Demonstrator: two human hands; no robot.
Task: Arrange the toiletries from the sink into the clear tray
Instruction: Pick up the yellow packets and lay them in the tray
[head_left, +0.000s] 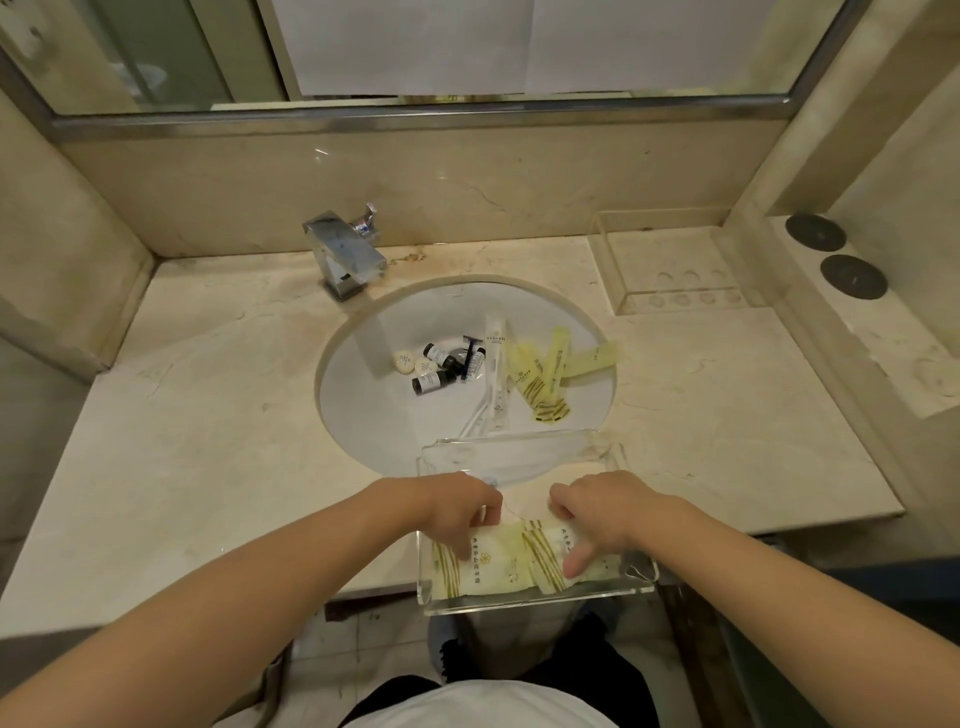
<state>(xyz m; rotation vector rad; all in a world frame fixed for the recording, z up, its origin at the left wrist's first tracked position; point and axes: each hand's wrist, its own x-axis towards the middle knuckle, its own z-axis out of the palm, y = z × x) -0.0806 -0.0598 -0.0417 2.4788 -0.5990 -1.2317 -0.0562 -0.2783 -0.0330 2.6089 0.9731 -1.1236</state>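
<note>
Marble counter (208, 415): both hands' grip flattening yellow packets (511, 564), long axis left-right.

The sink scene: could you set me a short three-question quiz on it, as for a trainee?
1. True or false: the small dark bottles already lie in the clear tray.
2. Which item lies leftmost in the sink? A) the razor B) the round soap C) the yellow sachets
3. Fill in: the left hand and right hand both rest their fingers on flat yellow-and-white ____ in the tray.

Key: 1 false, they are in the sink. 2 B. 3 packets.
</note>
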